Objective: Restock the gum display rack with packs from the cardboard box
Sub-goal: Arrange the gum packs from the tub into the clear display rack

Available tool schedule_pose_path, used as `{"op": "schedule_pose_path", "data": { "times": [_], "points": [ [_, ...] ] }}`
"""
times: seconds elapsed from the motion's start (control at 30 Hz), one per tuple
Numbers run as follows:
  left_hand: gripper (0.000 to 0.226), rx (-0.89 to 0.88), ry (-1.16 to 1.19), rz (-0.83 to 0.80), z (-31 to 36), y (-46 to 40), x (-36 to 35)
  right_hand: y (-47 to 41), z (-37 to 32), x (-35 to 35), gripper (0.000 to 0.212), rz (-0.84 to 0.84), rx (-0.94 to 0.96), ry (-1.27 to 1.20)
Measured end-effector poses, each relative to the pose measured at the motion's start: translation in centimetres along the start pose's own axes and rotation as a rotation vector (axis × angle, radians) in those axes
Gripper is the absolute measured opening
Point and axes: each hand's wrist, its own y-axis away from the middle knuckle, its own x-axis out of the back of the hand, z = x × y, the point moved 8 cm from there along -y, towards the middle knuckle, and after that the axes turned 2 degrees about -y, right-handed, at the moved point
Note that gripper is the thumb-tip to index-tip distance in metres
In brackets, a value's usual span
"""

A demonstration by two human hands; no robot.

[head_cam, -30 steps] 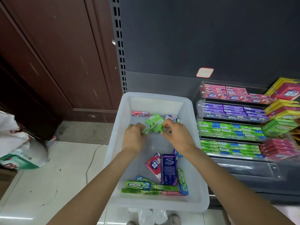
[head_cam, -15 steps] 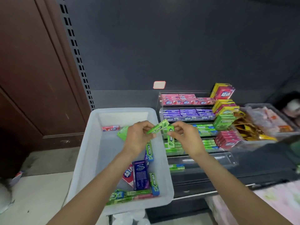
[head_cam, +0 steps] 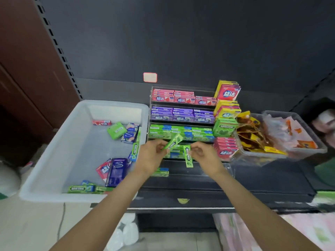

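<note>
My left hand [head_cam: 151,156] pinches a green Doublemint stick pack [head_cam: 173,142] that tilts up to the right. My right hand [head_cam: 204,153] pinches a second green Doublemint pack [head_cam: 187,156], which hangs almost upright. Both hands hover in front of the lower green tiers of the clear gum display rack [head_cam: 183,105], whose rows run red, purple, then green from top to bottom. To the left stands a white plastic bin [head_cam: 54,153] that holds several loose gum packs.
Yellow, red and green boxed gum [head_cam: 226,109] is stacked at the rack's right side. Clear bins of wrapped snacks [head_cam: 282,140] stand further right. One green pack [head_cam: 160,172] lies on the dark shelf below the rack. A brown door is at the left.
Both hands lifted out of the white bin with a green pack each and moved right, to the front of the rack. The view swung right with them.
</note>
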Motion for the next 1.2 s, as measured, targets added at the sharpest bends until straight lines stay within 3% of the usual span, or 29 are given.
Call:
{"op": "schedule_pose_path", "data": {
  "times": [0.2, 0.43, 0.53, 0.67, 0.83, 0.9, 1.2],
  "points": [
    [0.023, 0.120, 0.014, 0.055, -1.7, 2.4, -0.9, 0.7, 2.4, -1.3, 0.021, -0.086, -0.001, 0.089],
    [0.023, 0.150, 0.017, 0.074, -2.0, 3.6, -0.6, 1.2, 3.3, -2.1, 0.031, -0.061, 0.007, -0.038],
    [0.024, 0.141, 0.012, 0.074, -1.8, 3.9, -0.3, 1.6, 2.7, -2.0, 0.032, -0.045, 0.100, -0.044],
    [0.023, 0.126, 0.013, 0.078, -1.6, 3.9, 0.2, 1.7, 1.7, -2.9, 0.043, -0.102, 0.303, 0.273],
    [0.024, 0.122, -0.006, 0.075, -1.7, 4.3, 0.9, 1.3, 1.5, -5.3, 0.032, -0.139, 0.444, 0.775],
    [0.024, 0.120, -0.014, 0.075, -1.8, 4.5, 1.2, 1.1, 1.9, -6.4, 0.034, -0.187, 0.438, 0.862],
    [0.024, 0.114, -0.016, 0.091, -1.9, 4.7, 2.1, 1.2, 3.1, -8.8, 0.028, -0.399, 0.243, 0.636]
  ]
}}
